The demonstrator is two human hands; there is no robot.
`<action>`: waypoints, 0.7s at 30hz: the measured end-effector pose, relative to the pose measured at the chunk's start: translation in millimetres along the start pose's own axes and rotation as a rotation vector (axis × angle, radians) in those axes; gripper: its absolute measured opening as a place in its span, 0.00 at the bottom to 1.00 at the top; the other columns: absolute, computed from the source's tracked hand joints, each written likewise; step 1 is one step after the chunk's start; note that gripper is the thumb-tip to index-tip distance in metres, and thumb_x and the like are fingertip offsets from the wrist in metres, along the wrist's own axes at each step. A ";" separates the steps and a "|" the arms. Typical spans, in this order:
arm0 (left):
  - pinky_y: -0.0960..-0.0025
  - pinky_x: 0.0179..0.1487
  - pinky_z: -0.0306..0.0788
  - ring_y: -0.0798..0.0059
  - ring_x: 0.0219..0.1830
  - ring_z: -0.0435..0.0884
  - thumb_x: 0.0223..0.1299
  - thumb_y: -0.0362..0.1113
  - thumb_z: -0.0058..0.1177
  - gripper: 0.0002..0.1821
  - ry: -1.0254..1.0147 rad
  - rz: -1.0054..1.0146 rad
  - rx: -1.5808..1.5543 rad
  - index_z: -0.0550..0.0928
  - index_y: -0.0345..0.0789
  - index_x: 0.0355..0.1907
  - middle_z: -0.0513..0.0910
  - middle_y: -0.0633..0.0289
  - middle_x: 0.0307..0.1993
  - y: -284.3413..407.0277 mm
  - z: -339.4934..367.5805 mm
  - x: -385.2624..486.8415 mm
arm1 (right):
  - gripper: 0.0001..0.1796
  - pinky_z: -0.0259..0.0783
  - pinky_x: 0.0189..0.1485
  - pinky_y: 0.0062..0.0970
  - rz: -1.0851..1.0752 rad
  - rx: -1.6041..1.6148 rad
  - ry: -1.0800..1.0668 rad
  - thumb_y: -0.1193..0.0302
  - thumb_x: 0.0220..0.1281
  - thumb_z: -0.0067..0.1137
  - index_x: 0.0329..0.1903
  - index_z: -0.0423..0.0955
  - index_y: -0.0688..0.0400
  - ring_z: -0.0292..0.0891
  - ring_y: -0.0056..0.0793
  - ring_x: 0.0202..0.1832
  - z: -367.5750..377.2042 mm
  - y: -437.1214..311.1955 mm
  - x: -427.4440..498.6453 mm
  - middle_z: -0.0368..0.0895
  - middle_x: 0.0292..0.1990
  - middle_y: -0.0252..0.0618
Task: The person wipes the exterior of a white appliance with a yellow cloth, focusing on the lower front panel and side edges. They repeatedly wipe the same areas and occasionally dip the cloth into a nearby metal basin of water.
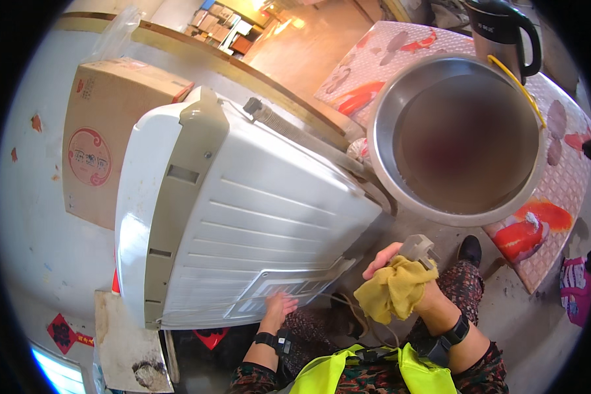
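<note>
My left hand (277, 311) is held against or just in front of the ribbed back of a white washing machine (271, 207), over its vented lower panel (271, 283). Its fingers are extended, and a thin power cord (207, 308) runs across the panel behind or beside them. My right hand (385, 258) grips a yellow cloth (393, 290) together with a grey power plug (417, 248), which pokes out above the cloth. Part of the cord loops down between my legs. Whether the left fingertips touch the cord or the panel is unclear.
A large steel basin (381, 172) with blurred contents rests on a fish-patterned table (566, 172), beside an electric kettle (497, 42). The washer's corrugated drain hose (285, 123) runs along its side. Beyond stands a cardboard box (91, 157). A stained board (128, 340) sits at lower left.
</note>
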State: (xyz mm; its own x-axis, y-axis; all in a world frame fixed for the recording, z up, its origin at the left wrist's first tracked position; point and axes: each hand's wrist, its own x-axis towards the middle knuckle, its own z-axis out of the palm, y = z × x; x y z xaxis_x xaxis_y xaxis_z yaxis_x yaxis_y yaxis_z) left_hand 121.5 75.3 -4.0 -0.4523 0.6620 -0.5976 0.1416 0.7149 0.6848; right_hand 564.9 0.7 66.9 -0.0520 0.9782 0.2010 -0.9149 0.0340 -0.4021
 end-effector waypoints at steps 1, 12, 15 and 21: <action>0.56 0.30 0.80 0.50 0.37 0.84 0.68 0.35 0.39 0.14 0.031 -0.016 0.057 0.66 0.27 0.48 0.75 0.41 0.48 -2.2 -4.3 6.1 | 0.17 0.76 0.45 0.26 0.026 -0.009 0.038 0.68 0.53 0.70 0.42 0.73 0.61 0.78 0.25 0.42 -0.1 -0.3 1.2 0.80 0.39 0.40; 0.54 0.53 0.74 0.54 0.52 0.79 0.64 0.65 0.41 0.40 -0.606 -0.199 0.202 0.67 0.28 0.60 0.76 0.44 0.54 -24.9 11.0 -36.1 | 0.12 0.77 0.35 0.28 0.136 0.032 0.205 0.75 0.55 0.64 0.42 0.73 0.59 0.78 0.29 0.34 -24.0 39.7 13.1 0.79 0.34 0.37; 0.57 0.59 0.69 0.62 0.57 0.76 0.64 0.65 0.43 0.39 -0.659 0.351 0.016 0.68 0.32 0.62 0.76 0.52 0.57 -15.9 47.2 -83.0 | 0.11 0.76 0.36 0.29 0.447 -0.108 -0.013 0.76 0.54 0.64 0.40 0.75 0.61 0.79 0.28 0.36 -23.0 68.5 17.6 0.81 0.34 0.37; 0.60 0.64 0.66 0.66 0.58 0.74 0.68 0.52 0.44 0.26 -1.056 0.066 -0.395 0.71 0.37 0.61 0.76 0.59 0.58 -30.9 93.4 -142.0 | 0.22 0.75 0.44 0.37 0.750 -1.930 -0.407 0.69 0.43 0.61 0.46 0.76 0.61 0.80 0.50 0.44 54.1 129.1 -11.7 0.82 0.40 0.52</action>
State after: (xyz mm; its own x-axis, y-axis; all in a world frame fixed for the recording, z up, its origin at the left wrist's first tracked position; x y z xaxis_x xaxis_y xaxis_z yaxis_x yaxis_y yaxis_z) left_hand 263.6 -19.8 20.7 0.5429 0.6886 -0.4807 -0.2359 0.6744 0.6997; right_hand 425.8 -17.4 61.0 -0.4317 0.8224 -0.3704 0.7759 0.1292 -0.6175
